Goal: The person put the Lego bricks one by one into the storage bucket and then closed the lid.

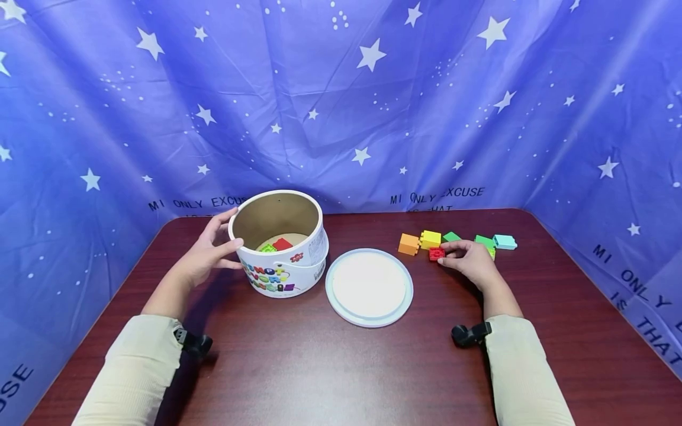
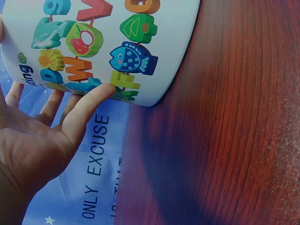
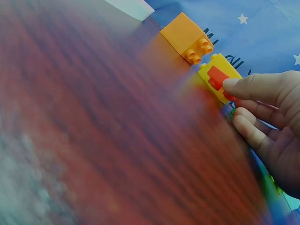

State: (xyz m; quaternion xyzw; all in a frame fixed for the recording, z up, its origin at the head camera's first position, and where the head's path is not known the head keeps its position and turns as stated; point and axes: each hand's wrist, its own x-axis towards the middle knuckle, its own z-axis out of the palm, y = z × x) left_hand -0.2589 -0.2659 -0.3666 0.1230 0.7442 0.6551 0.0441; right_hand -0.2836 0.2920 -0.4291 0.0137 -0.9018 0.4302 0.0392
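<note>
A white bucket [image 1: 282,272] printed with colourful letters and pictures stands at the left of the table. Inside it lie a red block [image 1: 282,244] and a lime-green block [image 1: 267,248]. My left hand [image 1: 205,251] rests against the bucket's left side with fingers spread, the thumb up by the rim; the left wrist view shows straight fingers along the printed wall. On the right, my right hand [image 1: 471,263] pinches a small red toy brick [image 1: 437,254] between thumb and fingers. Just behind that brick are a yellow block [image 1: 430,239] and an orange block [image 3: 183,35].
A round white lid [image 1: 369,287] lies flat between the bucket and the blocks. Green blocks [image 1: 485,241] and a light-blue block [image 1: 504,241] sit beyond my right hand. A blue star-patterned curtain [image 1: 341,118] hangs behind the dark red table [image 1: 330,367].
</note>
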